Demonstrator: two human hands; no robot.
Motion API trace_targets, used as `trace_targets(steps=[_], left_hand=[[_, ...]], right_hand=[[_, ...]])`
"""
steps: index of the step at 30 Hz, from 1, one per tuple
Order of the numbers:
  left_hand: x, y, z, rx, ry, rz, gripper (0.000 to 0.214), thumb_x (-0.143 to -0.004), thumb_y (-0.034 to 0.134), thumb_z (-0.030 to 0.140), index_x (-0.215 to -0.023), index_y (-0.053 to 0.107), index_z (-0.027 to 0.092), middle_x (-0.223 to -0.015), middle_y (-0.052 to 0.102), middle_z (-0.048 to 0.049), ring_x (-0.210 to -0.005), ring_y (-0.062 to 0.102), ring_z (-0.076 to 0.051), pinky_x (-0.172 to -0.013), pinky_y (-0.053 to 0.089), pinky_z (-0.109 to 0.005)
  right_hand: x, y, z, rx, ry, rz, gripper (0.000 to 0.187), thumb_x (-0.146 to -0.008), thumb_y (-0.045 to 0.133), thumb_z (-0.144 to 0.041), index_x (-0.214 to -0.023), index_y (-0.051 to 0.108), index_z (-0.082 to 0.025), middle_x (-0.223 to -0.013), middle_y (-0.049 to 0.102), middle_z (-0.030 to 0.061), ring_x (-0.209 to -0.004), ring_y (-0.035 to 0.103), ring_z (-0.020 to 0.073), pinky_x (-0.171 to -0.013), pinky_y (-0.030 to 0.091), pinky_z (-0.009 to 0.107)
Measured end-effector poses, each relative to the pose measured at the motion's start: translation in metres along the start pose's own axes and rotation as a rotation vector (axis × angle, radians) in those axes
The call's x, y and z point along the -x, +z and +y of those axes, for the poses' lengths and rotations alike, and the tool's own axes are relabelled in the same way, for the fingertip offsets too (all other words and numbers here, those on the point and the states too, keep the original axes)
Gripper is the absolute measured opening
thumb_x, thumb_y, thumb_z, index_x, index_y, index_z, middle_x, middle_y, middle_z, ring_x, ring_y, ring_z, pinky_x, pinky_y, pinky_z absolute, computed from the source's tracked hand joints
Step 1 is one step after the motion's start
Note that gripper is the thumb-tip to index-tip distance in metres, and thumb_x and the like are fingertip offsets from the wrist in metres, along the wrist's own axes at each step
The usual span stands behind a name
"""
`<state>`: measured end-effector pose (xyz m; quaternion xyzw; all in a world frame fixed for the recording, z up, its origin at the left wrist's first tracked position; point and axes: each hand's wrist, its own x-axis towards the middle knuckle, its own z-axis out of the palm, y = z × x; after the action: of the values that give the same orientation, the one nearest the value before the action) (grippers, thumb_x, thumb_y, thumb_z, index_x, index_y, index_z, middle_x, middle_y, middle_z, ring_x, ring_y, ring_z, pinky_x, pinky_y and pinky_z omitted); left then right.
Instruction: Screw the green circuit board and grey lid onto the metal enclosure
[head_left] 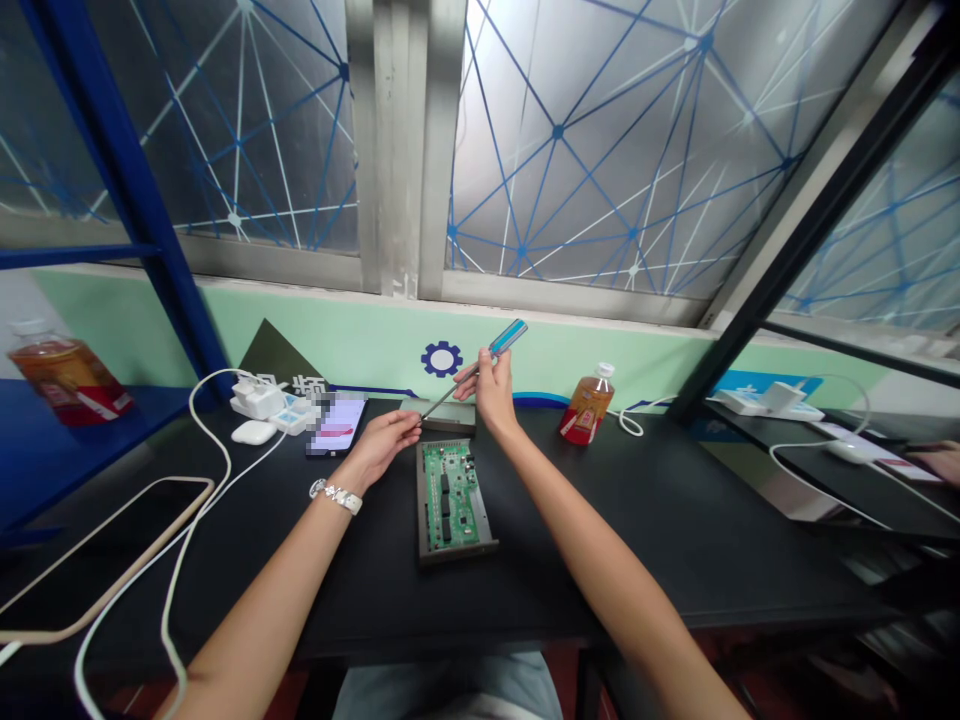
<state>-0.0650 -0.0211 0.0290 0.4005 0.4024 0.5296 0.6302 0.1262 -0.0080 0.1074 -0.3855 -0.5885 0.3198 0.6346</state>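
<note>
My right hand (489, 388) is closed round a screwdriver (501, 345) with a blue see-through handle, held tilted above the table. Its thin shaft slants down to the left. My left hand (390, 436), with a bracelet at the wrist, pinches at the shaft's tip; whether something small sits between the fingers I cannot make out. Just below both hands lies an opened grey metal case with a green circuit board (448, 495) inside. A grey lid (444, 414) lies behind it, partly hidden by my hands.
A phone with a lit screen (337, 424), white chargers (259, 400) and cables (196, 470) lie at the left. A bottle of orange drink (588, 404) stands at the right, another (67, 378) on the blue shelf at far left. Another person's hand (941, 462) shows at the right edge.
</note>
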Motion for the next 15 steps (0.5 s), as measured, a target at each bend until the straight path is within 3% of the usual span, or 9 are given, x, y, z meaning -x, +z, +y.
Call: trace_targets(steps=[8, 15], left_hand=[[-0.001, 0.002, -0.002, 0.13, -0.001, -0.003, 0.003, -0.083, 0.073, 0.012, -0.085, 0.072, 0.013, -0.084, 0.071, -0.0059, -0.078, 0.068, -0.011, -0.08, 0.056, -0.024], [0.002, 0.012, -0.007, 0.198, 0.016, -0.041, 0.009, -0.081, 0.075, 0.013, -0.088, 0.069, 0.013, -0.084, 0.07, -0.0057, -0.082, 0.068, -0.012, -0.085, 0.056, -0.025]], right_hand=[[-0.002, -0.002, 0.0, -0.073, 0.006, 0.016, 0.041, -0.095, 0.043, -0.065, -0.1, 0.028, -0.027, -0.073, 0.069, -0.0024, -0.045, 0.063, 0.0115, -0.045, 0.05, 0.021], [-0.007, -0.006, -0.001, -0.099, -0.046, 0.037, 0.041, -0.094, 0.049, -0.062, -0.099, 0.029, -0.026, -0.068, 0.068, -0.0056, -0.04, 0.06, 0.0092, -0.04, 0.047, 0.016]])
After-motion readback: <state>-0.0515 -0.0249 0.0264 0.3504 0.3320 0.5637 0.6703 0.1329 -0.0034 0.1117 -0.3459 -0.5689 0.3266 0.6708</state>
